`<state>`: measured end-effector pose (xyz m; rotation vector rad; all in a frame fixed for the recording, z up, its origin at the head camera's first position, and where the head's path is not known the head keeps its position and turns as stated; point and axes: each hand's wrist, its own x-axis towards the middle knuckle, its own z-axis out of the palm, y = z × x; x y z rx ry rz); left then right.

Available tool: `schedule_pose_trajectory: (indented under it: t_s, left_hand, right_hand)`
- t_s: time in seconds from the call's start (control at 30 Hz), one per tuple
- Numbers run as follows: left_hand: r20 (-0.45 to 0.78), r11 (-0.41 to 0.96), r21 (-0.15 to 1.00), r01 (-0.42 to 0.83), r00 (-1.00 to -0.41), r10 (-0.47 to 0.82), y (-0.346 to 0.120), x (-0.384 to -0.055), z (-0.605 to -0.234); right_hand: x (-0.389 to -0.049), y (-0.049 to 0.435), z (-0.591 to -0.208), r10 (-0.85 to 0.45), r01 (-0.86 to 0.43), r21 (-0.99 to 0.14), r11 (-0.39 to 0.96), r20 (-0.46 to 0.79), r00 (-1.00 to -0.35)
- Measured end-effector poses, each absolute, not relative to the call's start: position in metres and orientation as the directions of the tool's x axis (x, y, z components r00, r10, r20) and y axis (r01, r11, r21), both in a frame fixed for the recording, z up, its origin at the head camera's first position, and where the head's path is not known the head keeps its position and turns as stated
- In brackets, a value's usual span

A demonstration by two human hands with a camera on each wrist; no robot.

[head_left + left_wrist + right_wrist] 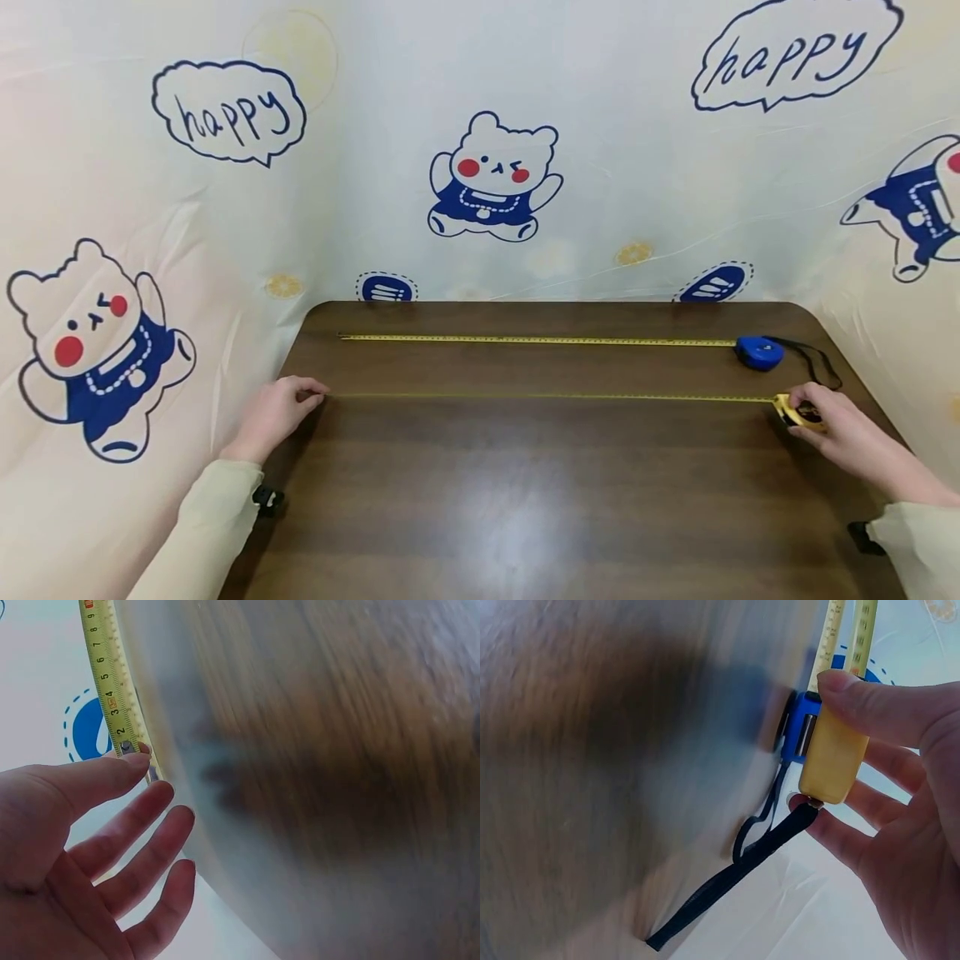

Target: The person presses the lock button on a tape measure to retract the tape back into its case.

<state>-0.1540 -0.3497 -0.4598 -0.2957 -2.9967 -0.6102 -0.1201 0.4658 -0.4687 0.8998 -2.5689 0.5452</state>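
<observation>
My right hand grips a yellow tape measure near the table's right side, thumb over the case in the right wrist view. Its yellow blade runs leftward across the table. At the other end my left hand pinches the blade's tip between thumb and finger; in the left wrist view the thumb lies by the end hook and the other fingers are spread. Behind and parallel lies a blue tape measure with its own blade drawn out to the left.
The brown wooden table has rounded far corners. A black wrist strap trails from the blue tape measure, and another black strap hangs from the yellow one. A cloth backdrop printed with bears surrounds the table's back and sides.
</observation>
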Motion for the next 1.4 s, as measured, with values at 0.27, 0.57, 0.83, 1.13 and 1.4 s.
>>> schedule_pose_trajectory:
  t_s: [0.27,0.57,0.83,1.13,1.4]
  left_hand:
    - [0.085,0.906,0.378,0.189,-0.982,0.17,-0.34,-0.152,-0.456]
    - [0.057,0.913,0.371,0.173,-0.985,0.163,-0.332,-0.15,-0.453]
    - [0.051,0.907,0.375,0.191,-0.981,0.185,-0.324,-0.151,-0.449]
    - [0.062,0.906,0.367,0.209,-0.978,0.2,-0.316,-0.151,-0.45]
    - [0.067,0.906,0.359,0.226,-0.974,0.216,-0.306,-0.152,-0.453]
  right_hand:
    - [-0.122,0.453,-0.469,-0.513,-0.677,-0.267,0.686,0.483,-0.71]
    - [-0.125,0.438,-0.466,-0.525,-0.696,-0.254,0.672,0.5,-0.689]
    - [-0.126,0.428,-0.469,-0.535,-0.704,-0.248,0.665,0.499,-0.681]
    - [-0.126,0.417,-0.469,-0.562,-0.708,-0.25,0.661,0.461,-0.687]
    - [-0.123,0.408,-0.464,-0.576,-0.698,-0.23,0.678,0.423,-0.699]
